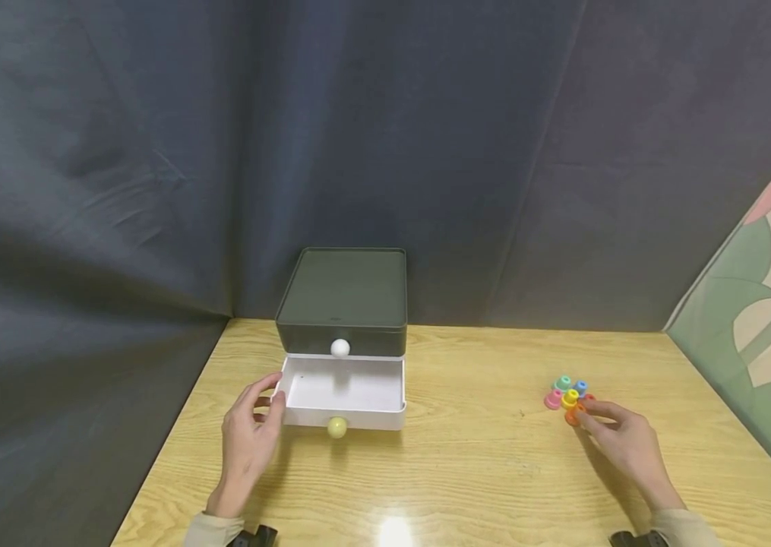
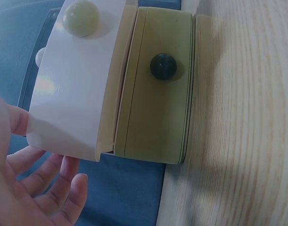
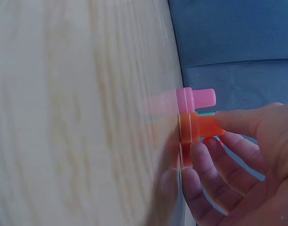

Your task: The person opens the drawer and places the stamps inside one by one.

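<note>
**A:** What lies on the table, starting from the left?

**B:** On the left half of a light wooden table [image 1: 467,471] stands a small chest of drawers [image 1: 344,292] with a dark lid. Its white drawer [image 1: 344,395] is pulled out toward the person, and a pale yellow knob [image 1: 336,427] sits on its front. Above it, a white knob [image 1: 340,348] marks the dark upper drawer. The left wrist view shows a further, olive drawer [image 2: 155,94] beneath the white one, shut, with a dark knob [image 2: 163,66].

**A:** Where is the left hand?

**B:** The left hand [image 1: 248,437] rests at the drawer's left front corner. The thumb and fingertips touch that corner, and the fingers are only loosely bent, not wrapped round anything.

**A:** What is between the two hands?

**B:** Bare wood. Nothing stands between the drawer and the right side.

**A:** And on the right?

**B:** Well apart from the chest lies a tight cluster of small coloured pegs: a green one [image 1: 564,382], a blue one [image 1: 580,387], a pink one [image 1: 553,399], a yellow one [image 1: 570,398] and an orange peg [image 1: 573,415] nearest the person. All stand just beside one another.

**A:** What does the right hand do?

**B:** The right hand [image 1: 624,444] reaches into the near edge of the cluster. In the right wrist view its fingers [image 3: 238,122] pinch the orange peg, which stands on the table, with the pink peg just behind it.

**A:** What is behind everything?

**B:** A dark blue-grey curtain [image 1: 153,152], and at far right a panel [image 1: 768,304] painted with green leaves.
</note>
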Motion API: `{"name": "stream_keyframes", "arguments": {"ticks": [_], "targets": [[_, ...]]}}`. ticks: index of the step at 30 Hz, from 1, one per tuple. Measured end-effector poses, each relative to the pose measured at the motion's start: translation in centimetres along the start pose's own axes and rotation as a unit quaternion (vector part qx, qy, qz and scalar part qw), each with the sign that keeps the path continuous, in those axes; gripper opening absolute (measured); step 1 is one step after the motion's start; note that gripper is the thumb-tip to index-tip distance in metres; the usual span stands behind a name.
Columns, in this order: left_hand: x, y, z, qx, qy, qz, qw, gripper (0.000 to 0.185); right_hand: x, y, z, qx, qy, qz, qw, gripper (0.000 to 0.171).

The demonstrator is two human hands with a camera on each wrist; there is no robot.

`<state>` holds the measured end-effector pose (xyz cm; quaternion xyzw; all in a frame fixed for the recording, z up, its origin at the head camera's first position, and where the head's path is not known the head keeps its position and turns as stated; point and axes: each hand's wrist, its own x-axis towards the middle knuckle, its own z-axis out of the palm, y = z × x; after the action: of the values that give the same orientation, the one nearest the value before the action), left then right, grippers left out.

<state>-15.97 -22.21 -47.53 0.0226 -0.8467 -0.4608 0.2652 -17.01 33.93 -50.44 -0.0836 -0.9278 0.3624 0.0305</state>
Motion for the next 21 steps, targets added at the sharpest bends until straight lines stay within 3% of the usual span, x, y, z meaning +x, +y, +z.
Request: {"name": "stream_keyframes", "arguments": {"ticks": [10, 21], "targets": [[0.0, 0.0, 0.0, 0.007, -0.008, -0.011, 0.9999, 0.031, -0.6, -0.8, -0.6, 0.044, -0.017, 0.018, 0.999, 0.064], [0.0, -0.2, 0.1, 0.012, -0.011, -0.018, 0.9997, 0.031, -1.1, -1.9, -1.0, 0.041, -0.004, -0.033, 0.999, 0.057]]}}
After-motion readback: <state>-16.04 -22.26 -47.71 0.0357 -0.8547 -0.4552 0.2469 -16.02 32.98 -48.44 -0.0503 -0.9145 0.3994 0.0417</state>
